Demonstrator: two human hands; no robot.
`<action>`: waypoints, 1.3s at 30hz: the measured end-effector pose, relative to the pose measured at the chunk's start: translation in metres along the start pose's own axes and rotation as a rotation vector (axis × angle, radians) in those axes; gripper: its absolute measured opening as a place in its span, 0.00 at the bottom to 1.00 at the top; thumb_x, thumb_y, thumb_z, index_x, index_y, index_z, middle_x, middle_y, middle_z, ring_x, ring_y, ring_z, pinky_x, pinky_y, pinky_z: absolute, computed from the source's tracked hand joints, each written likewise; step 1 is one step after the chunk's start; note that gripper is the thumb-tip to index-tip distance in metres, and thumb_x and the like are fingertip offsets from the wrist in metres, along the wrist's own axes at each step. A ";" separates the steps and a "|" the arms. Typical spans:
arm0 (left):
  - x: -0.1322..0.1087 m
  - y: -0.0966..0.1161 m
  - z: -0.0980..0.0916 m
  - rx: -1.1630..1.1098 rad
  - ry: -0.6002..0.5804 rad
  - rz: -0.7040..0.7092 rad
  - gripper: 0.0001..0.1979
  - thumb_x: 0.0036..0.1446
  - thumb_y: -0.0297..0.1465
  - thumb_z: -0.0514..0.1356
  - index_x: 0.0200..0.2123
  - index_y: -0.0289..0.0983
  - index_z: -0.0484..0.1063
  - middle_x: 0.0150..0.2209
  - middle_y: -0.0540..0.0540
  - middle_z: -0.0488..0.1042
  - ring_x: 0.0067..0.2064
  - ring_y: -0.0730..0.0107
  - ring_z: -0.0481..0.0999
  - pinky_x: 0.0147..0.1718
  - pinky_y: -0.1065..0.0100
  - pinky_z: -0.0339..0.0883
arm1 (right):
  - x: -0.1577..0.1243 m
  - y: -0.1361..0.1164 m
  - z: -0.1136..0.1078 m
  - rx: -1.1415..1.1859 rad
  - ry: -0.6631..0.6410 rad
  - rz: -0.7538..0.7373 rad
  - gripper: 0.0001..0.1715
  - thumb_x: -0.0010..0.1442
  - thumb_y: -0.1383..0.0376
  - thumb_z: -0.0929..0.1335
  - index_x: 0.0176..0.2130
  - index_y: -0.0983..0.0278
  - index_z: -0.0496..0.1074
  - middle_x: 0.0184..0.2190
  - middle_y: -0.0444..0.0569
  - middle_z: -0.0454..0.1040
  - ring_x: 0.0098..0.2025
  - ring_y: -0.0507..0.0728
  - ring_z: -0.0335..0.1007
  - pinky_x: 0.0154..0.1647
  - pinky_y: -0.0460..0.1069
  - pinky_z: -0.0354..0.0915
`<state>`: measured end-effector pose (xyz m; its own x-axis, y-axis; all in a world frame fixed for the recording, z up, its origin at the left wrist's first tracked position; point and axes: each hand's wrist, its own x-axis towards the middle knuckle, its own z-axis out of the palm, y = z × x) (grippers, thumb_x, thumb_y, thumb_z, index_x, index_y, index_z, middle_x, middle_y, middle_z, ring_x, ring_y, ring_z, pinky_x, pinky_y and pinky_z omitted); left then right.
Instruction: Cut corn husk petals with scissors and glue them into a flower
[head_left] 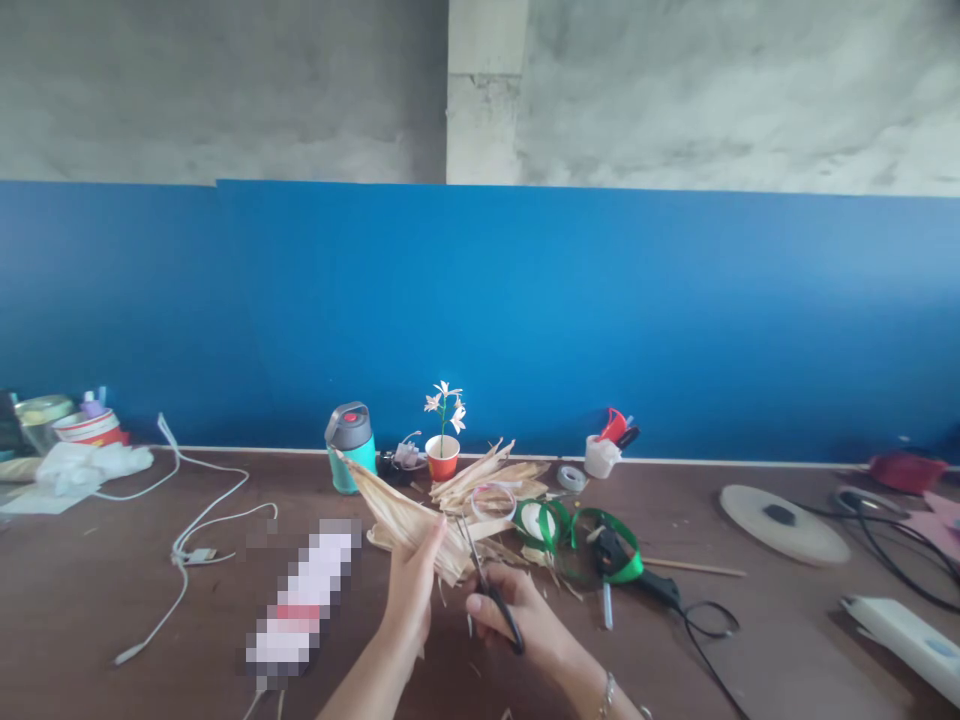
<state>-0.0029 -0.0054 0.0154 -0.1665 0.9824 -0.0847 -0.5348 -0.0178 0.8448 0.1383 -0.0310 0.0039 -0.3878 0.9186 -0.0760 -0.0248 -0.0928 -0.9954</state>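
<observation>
My left hand [411, 590] is closed on a dried corn husk [390, 505] and holds it up over the brown table [112, 580]. Just to its right, my right hand [517, 615] grips black-handled scissors [491, 590], whose blades meet the husk's lower end. A pile of more husks [491, 480] lies just behind the hands. Beside the pile sit green ribbon [592, 535] and a black glue gun [637, 575] with its cord.
A teal bottle [350, 445], a red cup with a small white flower [443, 450], a tape roll [571, 478] and a white cup of tools [604, 450] stand along the blue wall. White cables [187, 530] lie left. A round disc [784, 522] and black cords lie right.
</observation>
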 end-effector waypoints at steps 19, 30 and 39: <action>0.006 -0.006 -0.006 0.075 0.035 -0.009 0.16 0.40 0.40 0.69 0.27 0.32 0.75 0.21 0.48 0.75 0.24 0.69 0.73 0.23 0.72 0.62 | 0.003 0.004 -0.002 -0.050 0.033 -0.060 0.31 0.42 0.42 0.71 0.28 0.67 0.67 0.15 0.36 0.57 0.15 0.44 0.48 0.14 0.41 0.46; 0.008 -0.001 -0.008 0.153 0.000 -0.003 0.16 0.41 0.41 0.68 0.22 0.33 0.72 0.14 0.55 0.64 0.16 0.80 0.58 0.15 0.75 0.46 | 0.003 0.003 -0.005 -0.097 0.051 -0.008 0.31 0.41 0.42 0.72 0.27 0.67 0.68 0.15 0.37 0.59 0.15 0.44 0.49 0.13 0.41 0.45; 0.008 0.008 -0.003 0.130 0.011 -0.070 0.17 0.35 0.40 0.70 0.21 0.33 0.72 0.13 0.55 0.65 0.15 0.81 0.58 0.15 0.76 0.45 | 0.002 0.005 -0.011 -0.102 0.020 -0.003 0.28 0.42 0.45 0.73 0.26 0.68 0.70 0.14 0.37 0.58 0.15 0.44 0.48 0.14 0.41 0.44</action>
<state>-0.0111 0.0021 0.0203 -0.1422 0.9782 -0.1513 -0.4339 0.0758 0.8978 0.1470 -0.0253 -0.0016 -0.3698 0.9262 -0.0732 0.0683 -0.0515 -0.9963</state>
